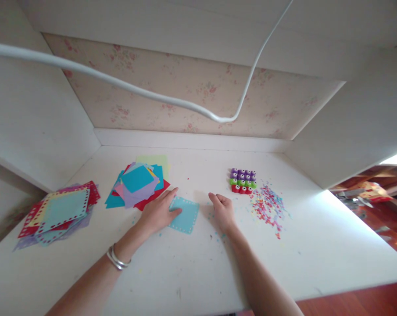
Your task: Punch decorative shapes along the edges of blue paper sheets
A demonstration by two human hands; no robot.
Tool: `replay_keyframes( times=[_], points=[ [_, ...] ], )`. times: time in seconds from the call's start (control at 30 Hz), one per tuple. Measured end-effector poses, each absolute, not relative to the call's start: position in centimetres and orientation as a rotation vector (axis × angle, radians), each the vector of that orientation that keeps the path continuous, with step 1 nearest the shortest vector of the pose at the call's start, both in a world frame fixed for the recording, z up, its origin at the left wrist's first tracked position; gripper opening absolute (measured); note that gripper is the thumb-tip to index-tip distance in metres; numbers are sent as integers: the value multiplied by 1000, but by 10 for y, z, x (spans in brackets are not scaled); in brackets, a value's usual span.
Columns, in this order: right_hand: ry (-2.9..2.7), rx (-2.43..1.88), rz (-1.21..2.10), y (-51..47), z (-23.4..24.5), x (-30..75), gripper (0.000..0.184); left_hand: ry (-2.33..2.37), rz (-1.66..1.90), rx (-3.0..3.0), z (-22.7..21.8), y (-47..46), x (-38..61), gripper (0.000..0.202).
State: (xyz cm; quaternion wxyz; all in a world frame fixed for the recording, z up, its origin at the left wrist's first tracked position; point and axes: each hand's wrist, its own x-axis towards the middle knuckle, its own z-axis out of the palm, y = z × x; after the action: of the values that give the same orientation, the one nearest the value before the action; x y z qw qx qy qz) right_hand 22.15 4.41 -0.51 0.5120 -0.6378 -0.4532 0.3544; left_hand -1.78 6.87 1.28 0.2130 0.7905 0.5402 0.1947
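Observation:
My left hand [159, 213] lies flat with its fingers stretched out on the left edge of a light blue paper square [186, 214] whose border is punched with small holes. My right hand [222, 211] rests on the white desk [316, 245] just right of that square, fingers loosely curled, holding nothing. Silver bangles [117, 259] circle my left wrist.
A loose pile of plain coloured paper squares [137, 186] lies behind my left hand. A stack of punched squares [58, 211] sits at the far left. Small craft punches [242, 180] stand in rows at the right, with confetti scraps [267, 207] beside them. A white cable [152, 94] hangs overhead.

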Motion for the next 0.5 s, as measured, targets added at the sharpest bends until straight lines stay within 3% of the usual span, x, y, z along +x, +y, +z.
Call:
replay_keyframes(
  times=[0.13,0.33,0.5],
  points=[
    [-1107,-1539,845,44,-5,221,50,1436,449,2122,16,81,-20,63],
    [-1127,-1547,851,45,-4,222,50,1374,449,2013,25,88,-21,19],
    [-1134,-1559,854,45,-1,222,50,1312,453,1800,49,77,-33,36]
  ],
)
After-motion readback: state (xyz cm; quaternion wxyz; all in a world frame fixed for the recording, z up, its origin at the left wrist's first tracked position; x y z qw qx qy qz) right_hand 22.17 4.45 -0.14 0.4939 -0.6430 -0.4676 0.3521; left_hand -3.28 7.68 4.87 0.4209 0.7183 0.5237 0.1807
